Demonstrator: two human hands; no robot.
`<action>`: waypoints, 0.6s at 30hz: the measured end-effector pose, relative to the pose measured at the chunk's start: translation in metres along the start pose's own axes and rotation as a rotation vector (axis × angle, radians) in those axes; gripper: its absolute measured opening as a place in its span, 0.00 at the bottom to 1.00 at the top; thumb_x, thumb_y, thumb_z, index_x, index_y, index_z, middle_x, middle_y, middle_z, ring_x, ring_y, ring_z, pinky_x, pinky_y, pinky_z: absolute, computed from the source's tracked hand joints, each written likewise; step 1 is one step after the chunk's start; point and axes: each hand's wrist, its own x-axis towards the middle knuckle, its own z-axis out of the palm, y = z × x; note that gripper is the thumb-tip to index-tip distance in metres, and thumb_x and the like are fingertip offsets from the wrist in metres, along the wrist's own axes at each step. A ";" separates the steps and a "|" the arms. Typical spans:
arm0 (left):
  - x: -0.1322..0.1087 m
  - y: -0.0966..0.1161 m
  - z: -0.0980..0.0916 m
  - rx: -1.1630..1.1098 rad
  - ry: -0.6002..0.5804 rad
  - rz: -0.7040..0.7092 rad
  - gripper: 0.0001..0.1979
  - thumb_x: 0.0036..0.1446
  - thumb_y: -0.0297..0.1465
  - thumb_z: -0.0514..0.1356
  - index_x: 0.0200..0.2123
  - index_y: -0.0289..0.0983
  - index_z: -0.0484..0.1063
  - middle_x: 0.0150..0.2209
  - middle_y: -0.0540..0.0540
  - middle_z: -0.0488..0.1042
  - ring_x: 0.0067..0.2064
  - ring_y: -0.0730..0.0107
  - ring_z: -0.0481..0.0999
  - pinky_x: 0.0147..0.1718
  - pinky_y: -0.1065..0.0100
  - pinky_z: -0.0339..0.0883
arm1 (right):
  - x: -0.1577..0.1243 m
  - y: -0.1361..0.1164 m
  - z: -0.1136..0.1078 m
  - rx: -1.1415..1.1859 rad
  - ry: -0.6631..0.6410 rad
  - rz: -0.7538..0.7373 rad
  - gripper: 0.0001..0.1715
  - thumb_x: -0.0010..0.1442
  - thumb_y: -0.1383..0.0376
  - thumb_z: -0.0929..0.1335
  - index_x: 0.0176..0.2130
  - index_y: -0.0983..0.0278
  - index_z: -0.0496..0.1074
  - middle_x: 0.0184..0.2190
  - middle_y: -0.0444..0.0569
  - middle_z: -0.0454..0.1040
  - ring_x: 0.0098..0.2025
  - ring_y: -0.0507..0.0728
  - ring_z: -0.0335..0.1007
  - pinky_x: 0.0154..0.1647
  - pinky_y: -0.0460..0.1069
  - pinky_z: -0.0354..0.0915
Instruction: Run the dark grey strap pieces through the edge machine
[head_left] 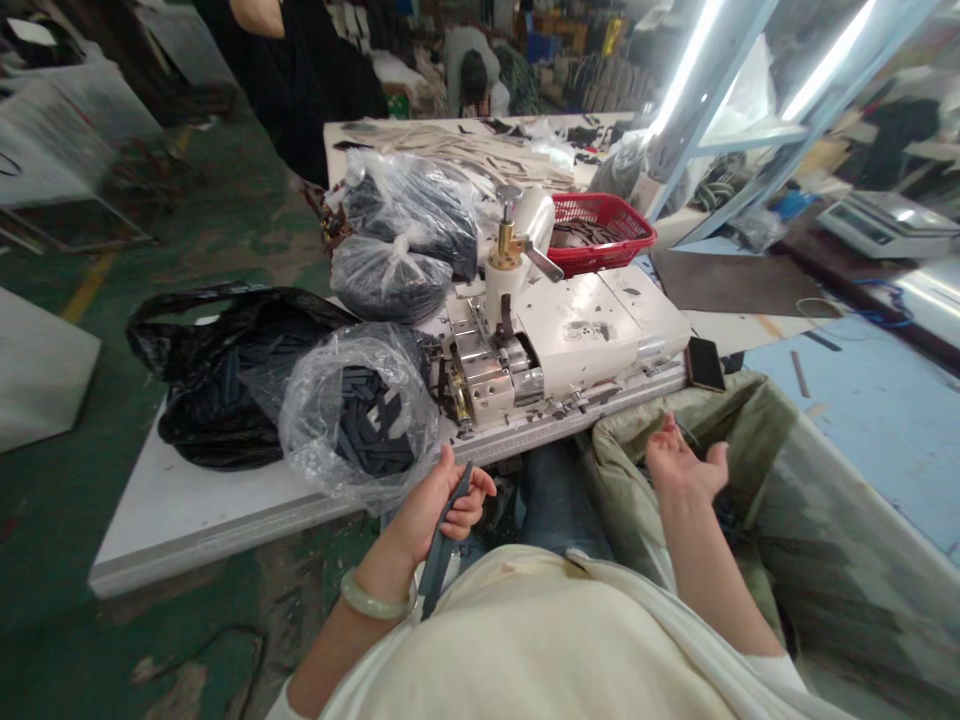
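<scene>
Gripping a long, flat, dark grey strip (439,565) in the left hand (439,505), the person holds it just in front of the cream top (525,640). The fingers curl closed around the strip's upper part, its tip pokes out above them, and its lower length slants down past the wrist and a pale green bangle (375,595). The right hand (686,465) is open and empty, palm up, its fingers loosely apart above the mouth of a large olive woven sack (697,440); whether it touches the sack, I cannot tell.

Just ahead of the left hand, a clear plastic bag of black strips (360,420) sits near the edge of a white worktable (187,520), beside a black plastic bag of similar strips (225,370). Two knotted clear bags of dark material (397,240) stand behind them. Further right is a cream-painted bench machine with steel rollers and a brass fitting (570,340), backed by a red plastic basket (600,232). A black smartphone (705,363) lies at the table's edge, close to the right hand.
</scene>
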 end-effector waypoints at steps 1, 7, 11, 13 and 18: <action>0.003 0.001 0.001 -0.008 -0.022 -0.014 0.38 0.52 0.62 0.45 0.31 0.31 0.72 0.17 0.58 0.51 0.17 0.85 0.41 0.11 0.82 0.38 | -0.003 -0.004 -0.013 -0.020 0.014 0.061 0.22 0.63 0.49 0.60 0.37 0.65 0.68 0.32 0.50 0.72 0.27 0.51 0.68 0.20 0.45 0.68; 0.023 -0.001 0.024 0.045 -0.116 -0.110 0.42 0.51 0.64 0.40 0.30 0.29 0.72 0.17 0.57 0.51 0.17 0.85 0.41 0.11 0.82 0.38 | -0.076 0.058 -0.002 -0.535 -0.677 0.356 0.12 0.57 0.62 0.71 0.41 0.66 0.75 0.29 0.44 0.72 0.25 0.47 0.64 0.25 0.43 0.63; 0.023 -0.009 0.031 0.046 -0.105 -0.178 0.43 0.47 0.66 0.38 0.29 0.31 0.70 0.16 0.58 0.52 0.16 0.85 0.40 0.11 0.82 0.37 | -0.108 0.091 0.038 -0.770 -1.120 0.196 0.13 0.51 0.61 0.74 0.36 0.65 0.79 0.25 0.42 0.71 0.19 0.46 0.60 0.20 0.44 0.57; 0.018 -0.012 0.029 0.033 -0.092 -0.181 0.43 0.47 0.66 0.36 0.29 0.32 0.69 0.15 0.58 0.52 0.16 0.85 0.39 0.11 0.81 0.36 | -0.111 0.098 0.047 -0.782 -1.172 0.271 0.13 0.51 0.58 0.74 0.32 0.66 0.77 0.23 0.42 0.71 0.16 0.45 0.57 0.16 0.44 0.52; 0.001 -0.014 0.021 0.021 -0.103 -0.083 0.40 0.52 0.63 0.40 0.33 0.32 0.71 0.16 0.58 0.52 0.16 0.85 0.39 0.11 0.81 0.38 | -0.100 0.107 0.049 -0.770 -1.098 0.347 0.17 0.54 0.54 0.72 0.27 0.66 0.70 0.16 0.39 0.67 0.15 0.46 0.56 0.17 0.43 0.52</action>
